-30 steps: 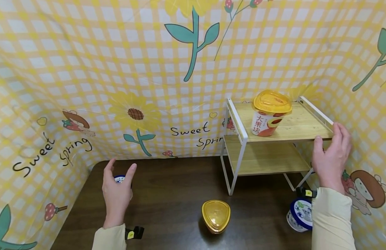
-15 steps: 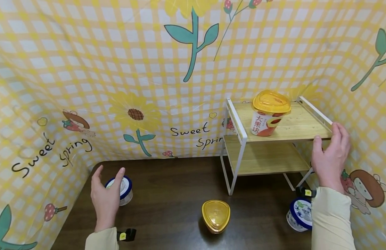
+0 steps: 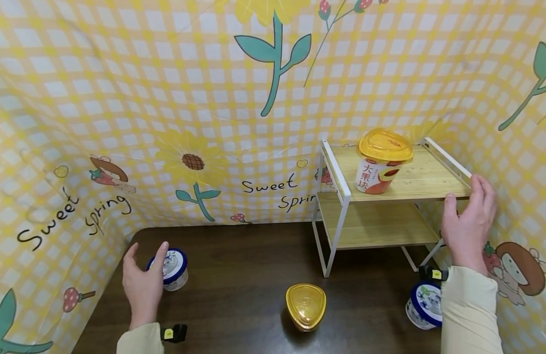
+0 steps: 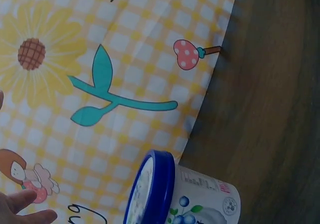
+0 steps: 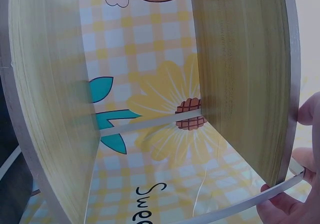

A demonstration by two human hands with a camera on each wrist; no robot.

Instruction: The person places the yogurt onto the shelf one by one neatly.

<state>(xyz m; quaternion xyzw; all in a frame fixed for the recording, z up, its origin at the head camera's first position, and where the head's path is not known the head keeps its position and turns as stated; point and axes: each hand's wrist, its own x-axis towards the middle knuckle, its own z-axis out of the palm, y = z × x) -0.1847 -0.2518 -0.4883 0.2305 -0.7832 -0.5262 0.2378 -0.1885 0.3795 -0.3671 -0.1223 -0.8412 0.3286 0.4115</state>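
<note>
My left hand (image 3: 142,287) is just left of a small tub with a blue-rimmed lid (image 3: 175,268), thumb and fingers spread apart. The thumb overlaps the lid in the head view. In the left wrist view the tub (image 4: 200,199) shows its blueberry print, with fingertips (image 4: 40,216) apart from it. My right hand (image 3: 469,223) grips the front right corner of a two-tier shelf (image 3: 425,184) with wooden boards and a white metal frame. The right wrist view has its fingers (image 5: 282,206) around that corner, by the upper board (image 5: 240,74).
A fruit cup with a yellow lid (image 3: 385,145) stands on the top board. A smaller cup with a golden lid (image 3: 305,302) stands mid-table. Another blue-lidded tub (image 3: 423,307) is partly hidden by the right sleeve. A checked cloth (image 3: 211,98) surrounds the dark table (image 3: 237,265).
My left hand has moved left and toward me, away from the blue-lidded tub, which now shows more fully. My right hand stays at the shelf corner.
</note>
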